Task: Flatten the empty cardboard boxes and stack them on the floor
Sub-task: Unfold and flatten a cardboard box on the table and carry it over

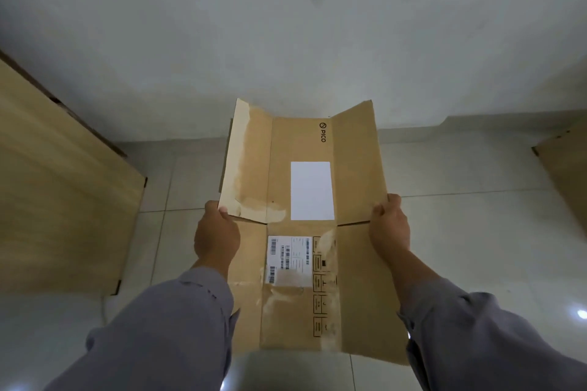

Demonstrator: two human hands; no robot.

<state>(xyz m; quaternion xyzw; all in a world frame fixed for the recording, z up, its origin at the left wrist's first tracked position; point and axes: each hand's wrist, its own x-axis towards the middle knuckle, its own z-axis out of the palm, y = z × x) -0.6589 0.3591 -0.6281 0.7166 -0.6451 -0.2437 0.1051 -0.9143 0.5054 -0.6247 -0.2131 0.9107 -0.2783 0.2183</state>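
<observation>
A brown cardboard box with its flaps spread open hangs in the air in front of me, above the tiled floor. It carries a blank white label, a barcode shipping label and a printed PICO logo. My left hand grips its left edge, thumb over the left flap. My right hand grips the right edge at about the same height, thumb on the right flap. The far flaps angle up towards me on both sides.
A large flat cardboard sheet lies on the floor at the left, reaching the wall. Another piece of cardboard shows at the right edge. Pale floor tiles run to a white wall behind.
</observation>
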